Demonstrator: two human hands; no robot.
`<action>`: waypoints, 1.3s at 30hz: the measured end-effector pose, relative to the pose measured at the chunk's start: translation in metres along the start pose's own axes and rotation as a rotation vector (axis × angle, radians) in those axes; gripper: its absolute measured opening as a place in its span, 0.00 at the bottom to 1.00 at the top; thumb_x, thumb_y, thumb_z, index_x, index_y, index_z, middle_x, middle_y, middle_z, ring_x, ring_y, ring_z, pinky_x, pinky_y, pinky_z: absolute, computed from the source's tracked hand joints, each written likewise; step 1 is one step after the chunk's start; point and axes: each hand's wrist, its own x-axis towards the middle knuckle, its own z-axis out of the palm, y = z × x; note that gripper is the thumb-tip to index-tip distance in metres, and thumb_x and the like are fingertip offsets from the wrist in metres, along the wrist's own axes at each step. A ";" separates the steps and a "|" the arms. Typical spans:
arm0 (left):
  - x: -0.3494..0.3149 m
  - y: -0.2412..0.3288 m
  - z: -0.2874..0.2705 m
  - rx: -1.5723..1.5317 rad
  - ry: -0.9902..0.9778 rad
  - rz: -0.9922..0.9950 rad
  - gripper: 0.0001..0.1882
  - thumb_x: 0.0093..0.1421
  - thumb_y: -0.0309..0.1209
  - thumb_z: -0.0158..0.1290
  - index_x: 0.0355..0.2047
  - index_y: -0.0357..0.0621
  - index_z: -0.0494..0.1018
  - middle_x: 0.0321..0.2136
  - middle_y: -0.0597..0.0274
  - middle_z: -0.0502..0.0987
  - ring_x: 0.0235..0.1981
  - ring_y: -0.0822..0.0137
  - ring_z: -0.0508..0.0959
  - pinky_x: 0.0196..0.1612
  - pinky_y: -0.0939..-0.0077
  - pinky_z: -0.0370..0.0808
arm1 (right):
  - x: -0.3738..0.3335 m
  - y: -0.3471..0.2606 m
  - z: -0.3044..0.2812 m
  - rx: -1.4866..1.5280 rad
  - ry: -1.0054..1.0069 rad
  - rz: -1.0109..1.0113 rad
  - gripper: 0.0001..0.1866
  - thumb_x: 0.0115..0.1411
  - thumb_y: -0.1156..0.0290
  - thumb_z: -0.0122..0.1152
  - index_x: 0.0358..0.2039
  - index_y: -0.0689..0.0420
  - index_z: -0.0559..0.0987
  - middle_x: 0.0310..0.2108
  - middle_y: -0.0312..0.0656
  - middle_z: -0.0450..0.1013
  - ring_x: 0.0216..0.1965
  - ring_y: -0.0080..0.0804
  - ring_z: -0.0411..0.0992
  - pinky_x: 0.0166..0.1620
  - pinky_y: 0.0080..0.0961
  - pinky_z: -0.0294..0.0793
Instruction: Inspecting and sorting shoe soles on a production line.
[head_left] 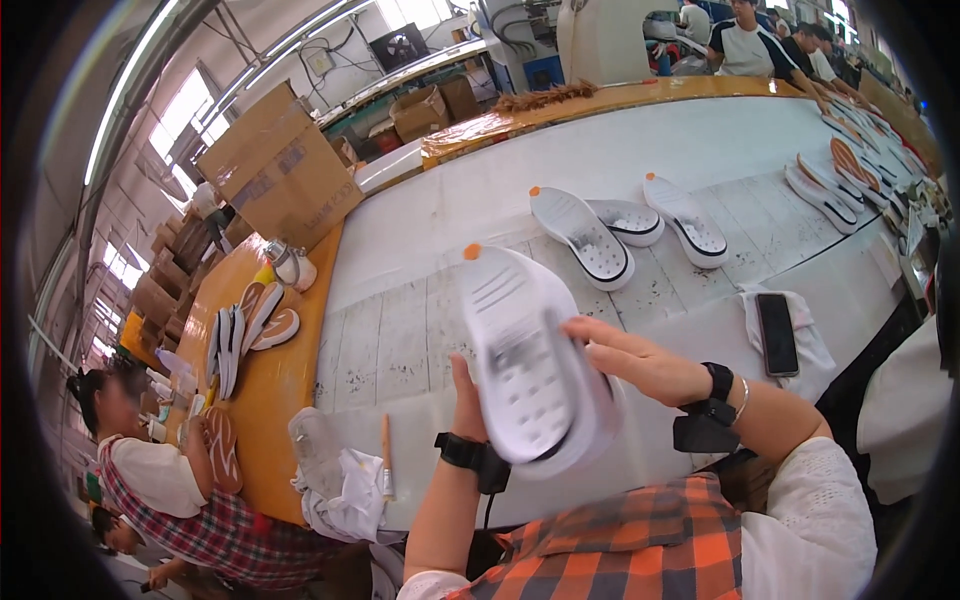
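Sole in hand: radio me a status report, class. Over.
Left hand, right hand: at opposite sides. White sole: held above table. Brush left, phone right; neither in the way.

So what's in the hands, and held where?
A white shoe sole, held between the right hand at its right edge and the left hand at its left edge; the left grip is partly hidden.

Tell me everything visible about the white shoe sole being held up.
The white shoe sole looks thick, perhaps foam or rubber. It has an orange tip, nearby grooves, a grey smudged middle, rows of dots beyond and a dark line by the lower rim. It is tilted above the table, held between left hand and right hand.
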 end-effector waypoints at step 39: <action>-0.035 -0.071 -0.048 -0.354 0.084 -0.213 0.15 0.58 0.34 0.46 0.44 0.41 0.69 0.38 0.60 0.75 0.37 0.68 0.76 0.42 0.74 0.73 | -0.051 0.084 0.021 0.251 0.214 -0.113 0.48 0.45 0.72 0.65 0.61 0.60 0.45 0.56 0.43 0.56 0.56 0.30 0.55 0.58 0.29 0.53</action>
